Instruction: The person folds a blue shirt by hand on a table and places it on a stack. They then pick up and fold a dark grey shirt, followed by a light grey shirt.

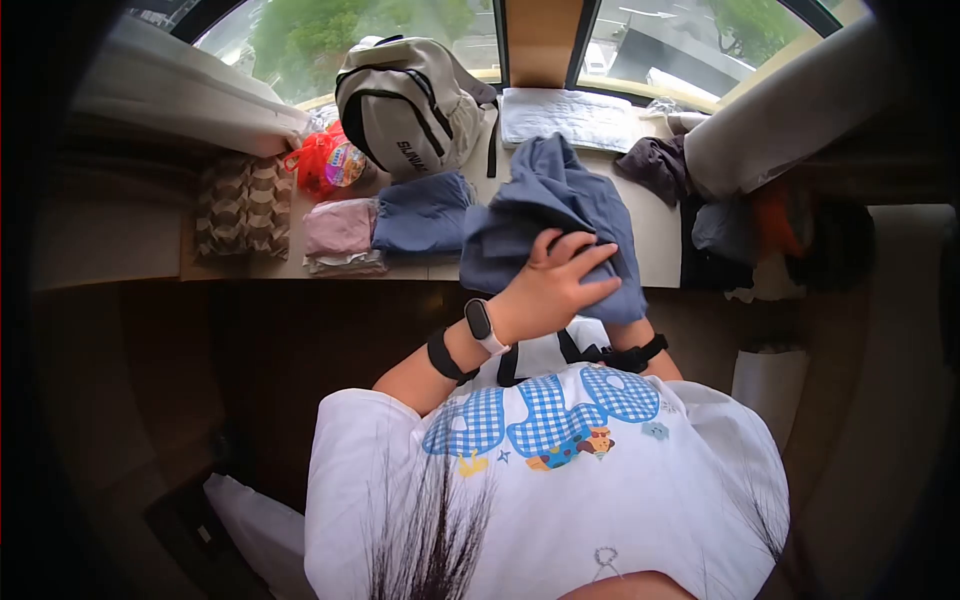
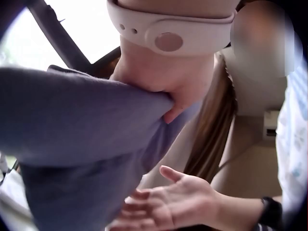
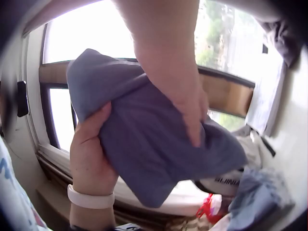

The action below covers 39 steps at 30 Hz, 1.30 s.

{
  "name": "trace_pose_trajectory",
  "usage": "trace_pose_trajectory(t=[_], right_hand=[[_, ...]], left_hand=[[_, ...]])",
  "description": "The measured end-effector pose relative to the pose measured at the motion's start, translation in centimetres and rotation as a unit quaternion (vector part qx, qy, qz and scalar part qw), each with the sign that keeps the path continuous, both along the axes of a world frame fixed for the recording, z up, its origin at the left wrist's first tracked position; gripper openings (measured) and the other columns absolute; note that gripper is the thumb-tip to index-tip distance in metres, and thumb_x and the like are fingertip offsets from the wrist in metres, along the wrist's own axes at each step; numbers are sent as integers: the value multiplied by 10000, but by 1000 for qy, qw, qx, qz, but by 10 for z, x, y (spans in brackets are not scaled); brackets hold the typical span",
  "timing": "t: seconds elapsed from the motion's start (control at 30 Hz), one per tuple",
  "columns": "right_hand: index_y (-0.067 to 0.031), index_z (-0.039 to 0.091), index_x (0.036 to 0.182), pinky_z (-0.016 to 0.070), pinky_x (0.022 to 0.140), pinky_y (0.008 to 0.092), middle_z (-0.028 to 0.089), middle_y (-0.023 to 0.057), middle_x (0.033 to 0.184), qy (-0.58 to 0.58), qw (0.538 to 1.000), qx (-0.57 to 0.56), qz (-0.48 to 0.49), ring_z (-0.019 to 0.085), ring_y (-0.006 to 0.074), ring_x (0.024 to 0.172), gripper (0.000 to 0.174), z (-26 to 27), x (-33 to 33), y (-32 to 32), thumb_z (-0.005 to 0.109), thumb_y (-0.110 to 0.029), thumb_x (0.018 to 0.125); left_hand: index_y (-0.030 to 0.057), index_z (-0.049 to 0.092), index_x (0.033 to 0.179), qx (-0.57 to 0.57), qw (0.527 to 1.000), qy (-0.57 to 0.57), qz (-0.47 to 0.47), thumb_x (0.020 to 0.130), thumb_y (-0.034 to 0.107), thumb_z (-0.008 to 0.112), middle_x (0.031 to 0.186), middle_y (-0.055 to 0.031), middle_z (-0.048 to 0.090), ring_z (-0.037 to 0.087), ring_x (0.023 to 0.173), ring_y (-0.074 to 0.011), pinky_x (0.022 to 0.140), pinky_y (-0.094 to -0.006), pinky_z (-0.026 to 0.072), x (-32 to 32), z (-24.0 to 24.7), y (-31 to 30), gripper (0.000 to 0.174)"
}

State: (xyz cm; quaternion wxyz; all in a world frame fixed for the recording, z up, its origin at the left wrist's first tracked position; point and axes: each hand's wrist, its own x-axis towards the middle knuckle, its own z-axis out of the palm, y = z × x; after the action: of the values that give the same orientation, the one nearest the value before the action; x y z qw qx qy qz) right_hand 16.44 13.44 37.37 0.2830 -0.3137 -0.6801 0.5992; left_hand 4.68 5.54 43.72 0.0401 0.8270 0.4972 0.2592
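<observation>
A blue-grey garment [image 1: 560, 185], loosely folded, is held up in front of the person's chest, above the ledge's front edge. My left hand [image 1: 560, 285], with a white-banded watch at its wrist, lies over its near side with fingers spread in the head view. In the right wrist view the left thumb lies on one face of the cloth while the fingers are hidden behind it, so it grips the garment. Beneath the cloth, my right hand [image 2: 168, 204] shows a flat palm with fingers extended in the left wrist view; the garment hides most of it in the head view.
Along the window ledge stand a white-and-black backpack [image 1: 415, 115], a red plastic bag [image 1: 325, 165] and a brown patterned carton [image 1: 243, 208]. A folded blue garment [image 1: 425, 212] lies beside a pink folded stack [image 1: 340, 228]. A white folded towel [image 1: 565, 118] and dark crumpled cloth [image 1: 655, 165] lie farther right.
</observation>
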Motion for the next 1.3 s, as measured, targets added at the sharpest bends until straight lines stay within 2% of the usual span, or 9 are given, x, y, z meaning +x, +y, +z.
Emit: trace_pose_trajectory(t=[0.23,0.4,0.5,0.63,0.77,0.93,1.0,1.1,1.3], right_hand=[[11,367,1243,335,978,323,472,131,1203,283,891,-356,22,474,242,1081,551,32,-38,-22,509,-297,809],[20,376,1234,356,958,312,484,136,1185,309,838,-438,99,492,239,1056,540,44,-23,-25,527,-260,797],[25,382,1228,368,947,305,492,139,1175,348,778,-495,169,502,237,1042,535,51,-9,-14,537,-238,790],[32,389,1220,384,932,297,502,143,1161,386,686,-550,280,516,235,1022,528,61,9,-5,552,-209,780],[38,396,1213,401,916,288,512,147,1147,390,643,-566,337,530,232,1003,522,67,23,3,566,-180,770],[28,391,1222,428,896,318,512,181,1147,166,805,-559,108,543,269,986,563,77,51,-3,563,-113,705],[52,467,1127,458,827,297,553,168,1083,43,931,-353,79,558,240,949,470,86,45,2,549,-161,716],[60,518,1022,465,780,283,592,145,989,265,830,-463,162,591,214,859,311,63,37,33,515,-79,744],[63,612,842,433,638,232,611,28,767,116,985,-122,-23,557,98,687,170,34,54,61,553,-79,771]], left_hand=[[206,560,1150,-43,986,-58,149,626,571,612,1366,-157,279,190,1251,-381,974,-558,29,-52,40,-43,641],[32,602,973,-76,849,-401,335,695,120,655,1056,-126,542,534,864,-253,761,-322,406,-83,22,-43,296],[23,613,868,102,892,-209,388,693,95,650,895,-85,577,537,746,-184,690,-301,417,-93,24,-37,193],[11,548,1009,-171,878,-433,111,686,187,700,988,-97,538,517,811,-180,737,-292,414,-58,47,-30,398],[12,273,1303,-262,906,-333,20,601,361,764,1271,-171,364,371,1159,-259,968,-337,282,-45,39,-12,925],[39,175,1362,-330,782,-518,-103,552,362,774,1369,-155,252,241,1275,-248,1033,-321,180,-38,24,5,1058],[59,265,1328,-292,822,-488,-27,572,255,770,1272,-116,371,345,1184,-207,986,-299,252,-41,31,8,931],[47,512,1076,-261,837,-473,85,590,86,738,995,-37,530,476,929,-124,835,-248,367,-45,43,8,537],[44,472,717,-124,902,-388,142,578,-27,675,780,-22,489,453,716,-123,657,-228,365,-55,35,9,256]])
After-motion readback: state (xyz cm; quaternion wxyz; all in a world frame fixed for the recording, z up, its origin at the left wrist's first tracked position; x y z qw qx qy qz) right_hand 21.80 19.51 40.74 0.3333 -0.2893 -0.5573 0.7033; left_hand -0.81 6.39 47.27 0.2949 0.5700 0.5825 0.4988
